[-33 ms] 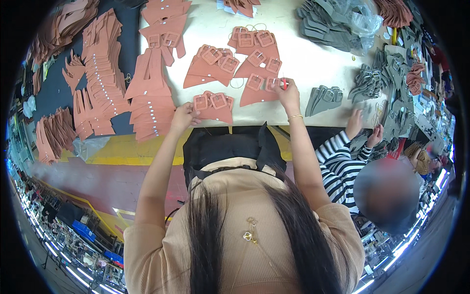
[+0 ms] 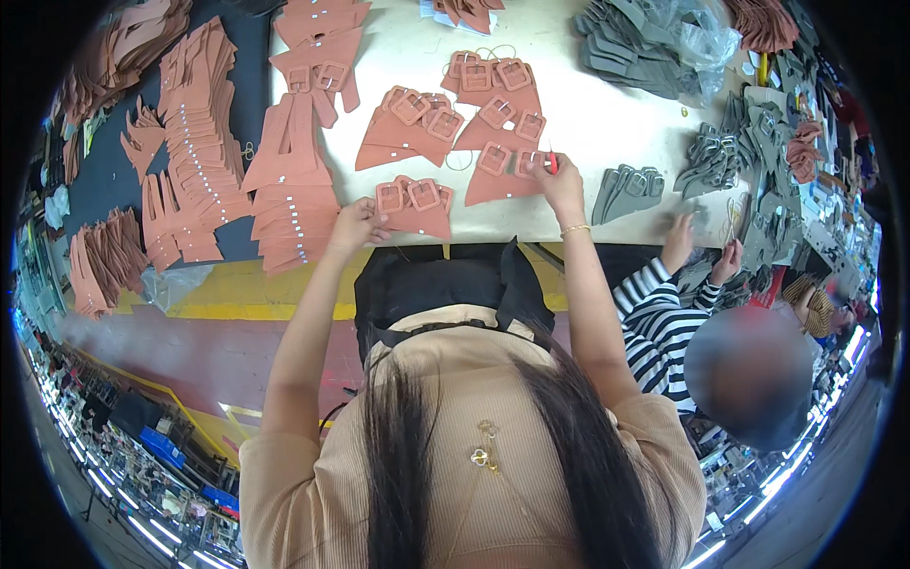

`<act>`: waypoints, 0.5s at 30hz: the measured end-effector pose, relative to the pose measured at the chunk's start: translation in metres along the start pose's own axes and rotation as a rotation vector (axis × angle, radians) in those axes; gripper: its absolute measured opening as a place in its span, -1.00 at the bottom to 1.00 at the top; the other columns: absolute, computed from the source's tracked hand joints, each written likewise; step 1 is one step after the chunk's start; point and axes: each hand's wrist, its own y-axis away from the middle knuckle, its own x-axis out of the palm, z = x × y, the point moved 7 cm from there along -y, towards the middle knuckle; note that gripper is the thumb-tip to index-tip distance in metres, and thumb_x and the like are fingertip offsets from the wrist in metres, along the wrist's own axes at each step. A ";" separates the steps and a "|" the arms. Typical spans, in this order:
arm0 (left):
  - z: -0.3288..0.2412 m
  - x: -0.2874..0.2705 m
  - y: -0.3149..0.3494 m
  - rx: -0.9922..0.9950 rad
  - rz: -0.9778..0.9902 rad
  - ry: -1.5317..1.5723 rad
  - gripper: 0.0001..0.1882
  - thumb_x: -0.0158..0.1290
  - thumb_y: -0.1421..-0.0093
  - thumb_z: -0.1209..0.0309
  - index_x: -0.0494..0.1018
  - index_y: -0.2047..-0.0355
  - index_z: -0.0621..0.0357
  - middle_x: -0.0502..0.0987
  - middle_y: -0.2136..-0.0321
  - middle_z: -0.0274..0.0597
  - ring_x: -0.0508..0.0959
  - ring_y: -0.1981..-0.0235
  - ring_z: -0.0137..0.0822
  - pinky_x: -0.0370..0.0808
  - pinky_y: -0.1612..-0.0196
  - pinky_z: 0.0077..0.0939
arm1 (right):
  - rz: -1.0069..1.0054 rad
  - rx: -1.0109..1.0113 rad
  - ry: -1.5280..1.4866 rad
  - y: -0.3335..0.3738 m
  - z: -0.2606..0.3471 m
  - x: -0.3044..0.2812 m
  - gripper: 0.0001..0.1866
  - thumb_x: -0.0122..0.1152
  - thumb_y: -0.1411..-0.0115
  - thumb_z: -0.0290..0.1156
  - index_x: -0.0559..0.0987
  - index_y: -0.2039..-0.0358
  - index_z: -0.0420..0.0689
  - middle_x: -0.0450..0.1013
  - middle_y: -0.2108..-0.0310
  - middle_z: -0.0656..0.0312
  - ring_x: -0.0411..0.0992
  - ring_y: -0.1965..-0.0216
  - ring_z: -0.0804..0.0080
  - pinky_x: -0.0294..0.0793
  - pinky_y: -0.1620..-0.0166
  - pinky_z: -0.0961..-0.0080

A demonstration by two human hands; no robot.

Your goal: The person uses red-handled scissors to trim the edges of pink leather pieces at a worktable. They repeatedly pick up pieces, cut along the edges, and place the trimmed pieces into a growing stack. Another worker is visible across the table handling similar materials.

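My left hand [image 2: 360, 225] rests at the table's near edge, fingers slightly bent and apart. Its fingertips touch the left corner of a rust-coloured flat strap piece [image 2: 415, 223] with square covered buckles [image 2: 424, 195]. My right hand [image 2: 562, 185] is closed around a small red-handled tool [image 2: 554, 164], its kind mostly hidden by the fingers. That hand sits at the right end of another rust-coloured buckled piece [image 2: 488, 188], beside its right buckle [image 2: 527, 163]. More buckled pieces [image 2: 393, 137] lie in overlapping groups just beyond my hands.
Stacked rust-coloured cut pieces [image 2: 294, 223] cover the left, some on a dark surface [image 2: 248, 104]. Grey buckled pieces [image 2: 626, 194] lie right, grey stacks [image 2: 626, 52] and a clear plastic bag [image 2: 711, 47] farther back. A co-worker's hand [image 2: 679, 242] is close on my right.
My right hand has shifted very slightly to the right with the red-handled tool. The co-worker's near hand has moved a little left. My left hand stays in place.
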 end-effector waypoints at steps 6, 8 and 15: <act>-0.072 -0.056 0.072 0.146 -0.046 -0.081 -0.82 0.09 -0.17 0.48 0.38 0.25 0.30 0.53 0.51 -0.19 0.57 0.58 -0.40 0.47 0.50 -0.59 | 0.158 -0.148 0.043 0.052 0.058 -0.026 -0.60 0.36 0.00 -0.14 0.49 0.46 -0.26 0.43 0.60 0.07 0.38 0.56 0.32 0.39 0.40 0.41; -0.093 -0.075 0.090 0.156 -0.116 -0.160 -0.80 0.08 -0.17 0.49 0.37 0.24 0.33 0.51 0.54 -0.22 0.57 0.58 -0.41 0.46 0.51 -0.59 | 0.236 -0.184 0.018 0.070 0.071 -0.011 -0.58 0.36 0.01 -0.13 0.48 0.44 -0.27 0.41 0.61 0.03 0.37 0.57 0.27 0.39 0.40 0.38; -0.142 -0.053 0.098 0.347 -0.051 -0.035 -0.71 0.10 -0.20 0.40 0.34 0.15 0.30 0.52 0.44 -0.19 0.61 0.50 -0.36 0.49 0.46 -0.59 | 0.165 -0.273 -0.212 0.089 0.069 0.033 -0.55 0.36 -0.03 -0.20 0.53 0.15 -0.23 0.49 0.35 0.07 0.49 0.27 0.26 0.46 0.15 0.40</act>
